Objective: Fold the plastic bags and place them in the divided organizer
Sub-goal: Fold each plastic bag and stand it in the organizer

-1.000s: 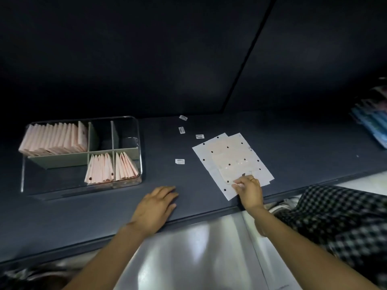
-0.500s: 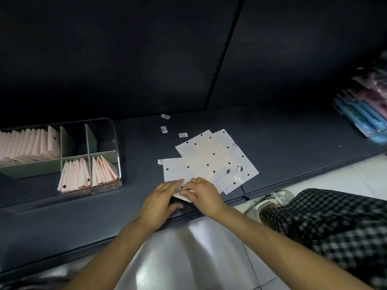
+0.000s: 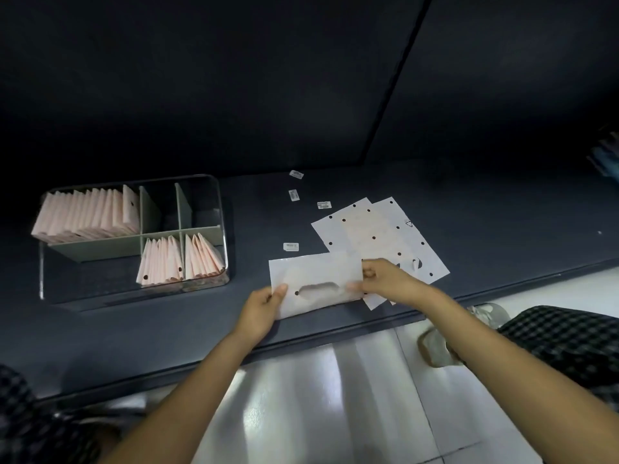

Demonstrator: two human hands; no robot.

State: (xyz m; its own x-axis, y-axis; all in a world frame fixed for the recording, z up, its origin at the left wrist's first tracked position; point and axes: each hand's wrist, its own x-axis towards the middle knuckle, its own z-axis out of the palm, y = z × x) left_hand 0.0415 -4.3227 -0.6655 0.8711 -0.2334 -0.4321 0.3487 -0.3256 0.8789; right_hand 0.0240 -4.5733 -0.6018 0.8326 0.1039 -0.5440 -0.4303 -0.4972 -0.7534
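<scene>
A white plastic bag (image 3: 315, 274) with a cut-out handle lies flat near the front edge of the dark shelf. My left hand (image 3: 264, 309) pinches its lower left corner. My right hand (image 3: 385, 279) grips its right edge. Behind my right hand lies a small pile of flat dotted bags (image 3: 378, 234). A clear divided organizer (image 3: 219, 209) stands at the left. It holds rows of folded pink bags (image 3: 90, 214) in the back left compartment and in two front compartments (image 3: 181, 259).
Several small white labels (image 3: 294, 195) lie scattered on the shelf between the organizer and the pile. The dark shelf (image 3: 502, 229) has a dark wall behind it. Blue packets (image 3: 606, 160) sit at the far right. A shoe and checked trousers (image 3: 566, 339) are below the shelf edge.
My right hand pulled one bag off the pile toward the front left. My left hand left the shelf edge and took the bag's other end. The bag now lies spread between both hands.
</scene>
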